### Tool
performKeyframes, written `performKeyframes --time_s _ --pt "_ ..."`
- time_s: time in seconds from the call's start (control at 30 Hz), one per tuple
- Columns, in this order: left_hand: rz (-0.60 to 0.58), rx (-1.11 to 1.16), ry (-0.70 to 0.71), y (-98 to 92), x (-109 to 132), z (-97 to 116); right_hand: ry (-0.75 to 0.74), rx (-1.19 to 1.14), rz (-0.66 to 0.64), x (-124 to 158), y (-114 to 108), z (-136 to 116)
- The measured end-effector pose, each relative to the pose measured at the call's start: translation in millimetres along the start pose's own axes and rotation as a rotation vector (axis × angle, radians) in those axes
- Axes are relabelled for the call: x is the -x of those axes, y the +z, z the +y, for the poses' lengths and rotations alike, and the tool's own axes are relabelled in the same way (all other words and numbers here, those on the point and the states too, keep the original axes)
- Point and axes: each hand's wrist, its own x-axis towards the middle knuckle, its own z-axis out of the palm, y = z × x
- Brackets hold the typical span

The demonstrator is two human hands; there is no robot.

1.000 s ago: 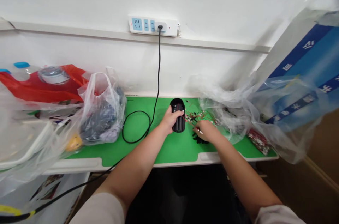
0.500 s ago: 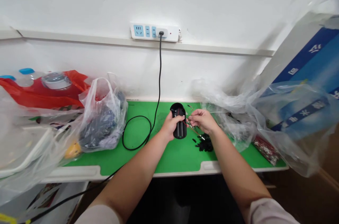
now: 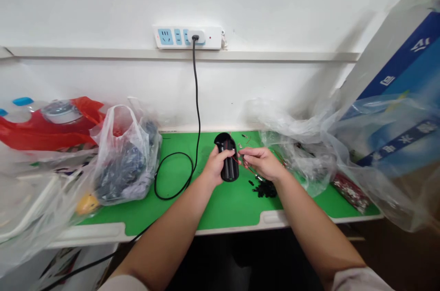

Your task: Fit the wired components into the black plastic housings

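Note:
My left hand (image 3: 216, 163) is closed round a black, hollow plastic housing (image 3: 230, 171), with the thumb laid across its front. The housing is held nearly upright over the green tabletop (image 3: 223, 208). Just to its right, my right hand (image 3: 263, 161) is pinched on thin red and dark wires (image 3: 252, 171). The wires run between the housing and the right fingers, and the exact spot they grip is too small to make out. Below the right hand lies a pile of small black parts (image 3: 265, 188). A few tiny bits (image 3: 244, 136) lie behind the hands.
A black cable (image 3: 197, 98) drops from the wall power strip (image 3: 187, 37) and coils on the table at left. Filled plastic bags (image 3: 127, 162) and a red bag (image 3: 41, 130) stand at left. Clear plastic wrap (image 3: 295, 144) and a blue-and-white box (image 3: 402, 89) are at right.
The view has shifted slightly to the right. My right hand has turned, its fingers now lower and more stretched toward the housing. The left hand keeps its hold.

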Motion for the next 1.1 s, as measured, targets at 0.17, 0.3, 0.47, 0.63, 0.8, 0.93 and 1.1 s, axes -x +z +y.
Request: performKeyframes --time_s 0.17,0.3,0.47,0.63,0.8,0.93,1.1 --pt "-0.011 -0.045 0.064 2.4 0.3 -5.2 -0.091 0.176 0.070 -1.2 1.8 -3.5" --pt "0.010 -0.081 0.113 3.6 -0.1 -7.5 -0.050 0.087 0.141 -1.2 6.8 -3.0" --pt "0.013 -0.083 0.149 4.0 0.8 -6.6 -0.048 -0.139 0.165 -2.2 16.1 2.1" --pt "-0.034 -0.075 0.120 3.9 2.6 -6.5 0.015 -0.335 0.152 -1.8 21.5 0.4" --pt "-0.033 -0.100 0.107 5.7 4.3 -5.4 0.037 -0.347 0.160 -1.3 19.6 -0.3" --pt "-0.026 -0.118 0.106 7.1 5.6 -4.8 0.034 -0.328 0.171 -2.2 19.3 3.7" --pt "-0.045 -0.162 0.148 6.1 5.0 -7.1 0.040 -0.298 0.189 -4.0 21.6 10.3"
